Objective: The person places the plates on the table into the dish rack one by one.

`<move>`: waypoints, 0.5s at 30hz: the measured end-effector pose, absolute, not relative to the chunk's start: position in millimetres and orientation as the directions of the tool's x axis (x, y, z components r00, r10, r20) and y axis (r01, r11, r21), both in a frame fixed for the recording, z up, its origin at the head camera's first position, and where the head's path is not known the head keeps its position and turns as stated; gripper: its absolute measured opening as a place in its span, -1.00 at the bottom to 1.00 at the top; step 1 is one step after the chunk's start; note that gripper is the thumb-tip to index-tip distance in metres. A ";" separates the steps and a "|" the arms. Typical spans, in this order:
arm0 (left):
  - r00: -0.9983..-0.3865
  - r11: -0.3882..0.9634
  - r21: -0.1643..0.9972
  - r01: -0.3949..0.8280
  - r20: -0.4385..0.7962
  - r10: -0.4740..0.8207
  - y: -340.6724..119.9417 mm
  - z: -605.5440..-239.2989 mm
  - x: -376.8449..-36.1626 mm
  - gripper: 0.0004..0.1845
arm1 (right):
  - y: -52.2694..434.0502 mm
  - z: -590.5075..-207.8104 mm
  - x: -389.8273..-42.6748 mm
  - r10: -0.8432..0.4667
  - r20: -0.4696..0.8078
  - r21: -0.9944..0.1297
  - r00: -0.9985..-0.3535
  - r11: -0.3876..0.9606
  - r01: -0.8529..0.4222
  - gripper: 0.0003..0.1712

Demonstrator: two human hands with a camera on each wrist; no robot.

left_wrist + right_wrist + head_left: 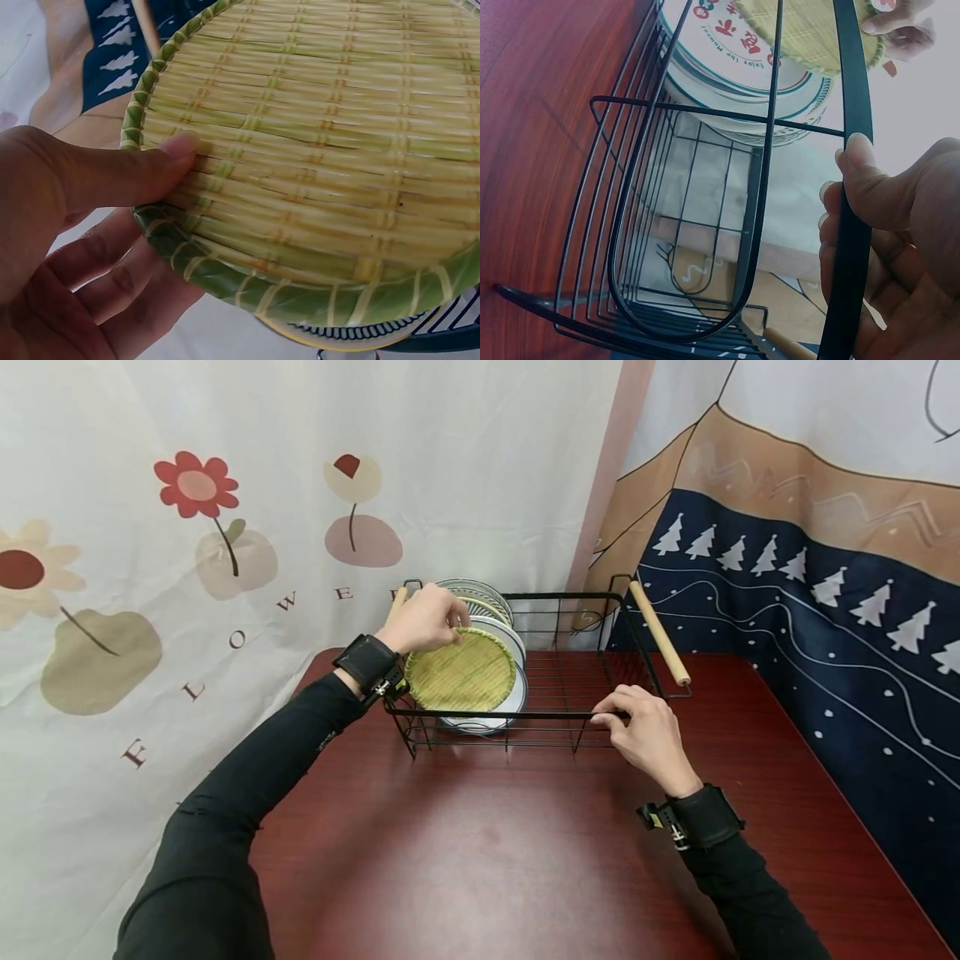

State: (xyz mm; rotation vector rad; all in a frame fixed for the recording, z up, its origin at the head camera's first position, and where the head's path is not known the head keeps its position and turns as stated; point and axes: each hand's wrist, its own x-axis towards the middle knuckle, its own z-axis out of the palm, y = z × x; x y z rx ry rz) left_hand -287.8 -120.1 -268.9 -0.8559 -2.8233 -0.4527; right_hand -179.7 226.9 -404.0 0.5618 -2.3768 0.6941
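Note:
My left hand (429, 620) pinches the rim of a round woven bamboo tray (461, 672), thumb on its face and fingers behind, as the left wrist view shows. The tray stands tilted in front of several plates (517, 693) at the left end of a black wire dish rack (555, 717). In the right wrist view, a white plate (727, 52) with red characters and a green ring shows behind the tray. My right hand (647, 731) grips the rack's flat front rail (851, 247), its thumb on one side and fingers curled round the other.
A wooden handle (660, 633) sits on the rack's right end, and another wooden handle (399, 600) is partly covered at the left. The rack stands on a dark red table (480, 843). Behind it hang a flower-print curtain (480, 468) and a navy cloth (810, 635) with trees.

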 end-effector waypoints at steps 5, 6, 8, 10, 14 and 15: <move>-0.775 0.733 0.253 0.632 0.190 0.603 -113.9 -274.6 -292.8 -0.83 | 226.2 -404.0 -179.4 -0.219 0.645 -0.345 -0.732 0.771 -0.535 -0.89; -0.769 0.731 0.241 0.639 0.182 0.613 -112.3 -275.8 -293.6 -0.82 | 226.2 -403.9 -179.2 -0.219 0.645 -0.346 -0.732 0.771 -0.535 -0.89; -0.761 0.728 0.222 0.649 0.167 0.627 -108.7 -277.7 -294.8 -0.81 | 226.4 -403.5 -178.7 -0.219 0.645 -0.345 -0.732 0.771 -0.535 -0.89; -0.756 0.726 0.211 0.655 0.154 0.637 -104.8 -279.6 -295.2 -0.79 | 226.6 -403.3 -178.5 -0.219 0.645 -0.343 -0.732 0.773 -0.534 -0.90; -0.748 0.718 0.214 0.663 0.131 0.651 -100.0 -284.4 -296.2 -0.77 | 226.6 -403.5 -178.4 -0.220 0.645 -0.344 -0.732 0.772 -0.535 -0.89; -0.746 0.717 0.213 0.664 0.126 0.654 -99.1 -285.6 -296.8 -0.78 | 226.4 -403.5 -178.4 -0.219 0.645 -0.345 -0.732 0.771 -0.535 -0.89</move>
